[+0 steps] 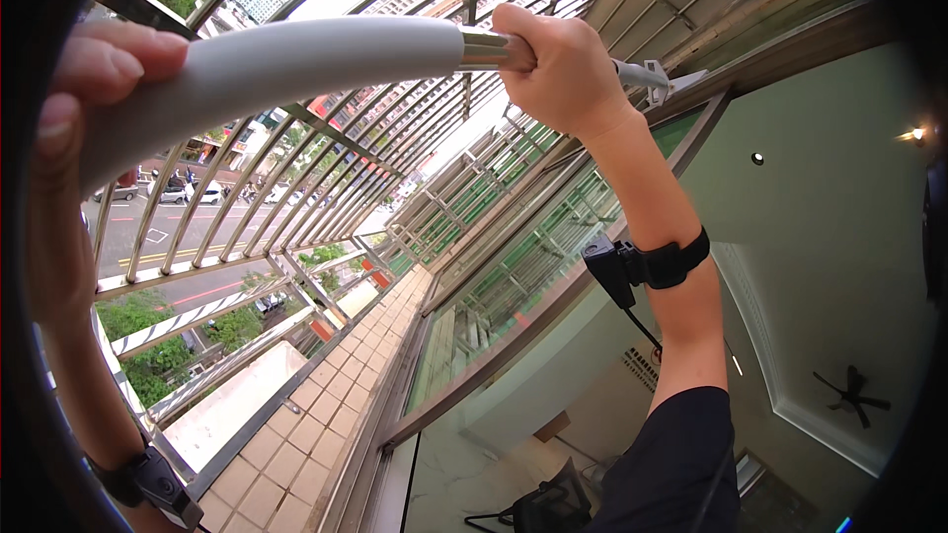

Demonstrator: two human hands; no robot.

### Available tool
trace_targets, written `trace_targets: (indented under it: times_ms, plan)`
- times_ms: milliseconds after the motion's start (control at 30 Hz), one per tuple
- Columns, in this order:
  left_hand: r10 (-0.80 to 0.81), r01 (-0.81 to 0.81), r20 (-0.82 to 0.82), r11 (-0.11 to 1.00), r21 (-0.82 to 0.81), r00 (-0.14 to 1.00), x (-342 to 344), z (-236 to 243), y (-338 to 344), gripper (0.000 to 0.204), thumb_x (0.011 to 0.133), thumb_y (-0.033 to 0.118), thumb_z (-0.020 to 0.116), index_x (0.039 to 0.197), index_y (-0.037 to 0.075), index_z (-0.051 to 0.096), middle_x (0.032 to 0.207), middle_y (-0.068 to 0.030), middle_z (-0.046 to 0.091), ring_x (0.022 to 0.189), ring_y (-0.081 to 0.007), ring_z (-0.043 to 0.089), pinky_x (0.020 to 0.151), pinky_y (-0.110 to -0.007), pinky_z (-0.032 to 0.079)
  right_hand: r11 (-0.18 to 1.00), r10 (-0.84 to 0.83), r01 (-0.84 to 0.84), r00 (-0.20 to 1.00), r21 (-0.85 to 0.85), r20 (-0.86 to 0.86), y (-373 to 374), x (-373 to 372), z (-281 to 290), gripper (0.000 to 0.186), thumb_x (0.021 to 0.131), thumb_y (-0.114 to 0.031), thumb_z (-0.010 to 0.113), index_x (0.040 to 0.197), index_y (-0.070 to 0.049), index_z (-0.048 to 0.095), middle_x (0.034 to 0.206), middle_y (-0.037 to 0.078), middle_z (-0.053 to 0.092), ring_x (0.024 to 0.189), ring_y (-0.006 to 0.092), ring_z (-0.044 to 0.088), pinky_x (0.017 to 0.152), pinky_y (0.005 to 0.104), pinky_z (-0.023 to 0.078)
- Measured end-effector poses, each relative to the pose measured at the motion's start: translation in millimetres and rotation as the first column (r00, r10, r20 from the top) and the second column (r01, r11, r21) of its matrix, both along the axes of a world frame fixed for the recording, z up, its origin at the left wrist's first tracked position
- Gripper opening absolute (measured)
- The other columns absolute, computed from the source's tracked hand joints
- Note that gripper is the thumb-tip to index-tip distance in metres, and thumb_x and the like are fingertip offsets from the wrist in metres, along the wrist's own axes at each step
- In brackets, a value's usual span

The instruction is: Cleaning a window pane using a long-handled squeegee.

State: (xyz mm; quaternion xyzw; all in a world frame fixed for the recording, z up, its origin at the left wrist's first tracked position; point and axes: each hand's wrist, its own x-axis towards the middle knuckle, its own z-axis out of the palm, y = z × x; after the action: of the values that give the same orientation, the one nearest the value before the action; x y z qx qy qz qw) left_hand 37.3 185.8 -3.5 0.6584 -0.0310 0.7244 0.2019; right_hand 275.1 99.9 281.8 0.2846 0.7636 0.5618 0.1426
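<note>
Two hands grip a long pole (326, 57) raised toward the window top: the left hand (74, 109) wraps its grey foam sleeve near the end, while the right hand (558, 64) closes on the bare metal farther up, steadying the reach. Just past the right hand, the pole's white head (662, 79) sits against the window frame (583, 276). Beyond both hands, window bars (296, 188) crowd the opening, leaving little room to swing. Black wrist straps (667, 262) ride each forearm.
</note>
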Motion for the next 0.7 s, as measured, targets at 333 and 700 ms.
trace_targets:
  times_ms: [333,700]
  plan:
    - [0.346,-0.332,0.065,0.928,-0.168,0.936,98,-52,-54,0.049,0.075,0.048,0.066,0.094,0.002,0.064,0.076,-0.0117,0.066,0.066,-0.0238,0.064,0.060,-0.028,0.048,0.987,-0.129,0.121,0.989,-0.106,-0.071,-16,52,-71,0.016,0.069,-0.002,0.057,0.072,-0.010,0.044,0.054,0.005,0.047,0.049,0.0245,0.051,0.045,0.0355,0.041]
    - [0.249,-0.471,-0.503,0.795,-0.381,0.827,252,-110,-72,0.013,0.065,0.011,0.063,0.076,0.010,0.056,0.062,-0.0078,0.058,0.054,-0.0289,0.057,0.049,-0.037,0.044,0.964,-0.253,0.205,0.903,-0.169,-0.347,-21,175,-162,0.017,0.059,0.001,0.060,0.071,-0.010,0.054,0.062,0.003,0.052,0.060,0.0228,0.053,0.060,0.0327,0.044]
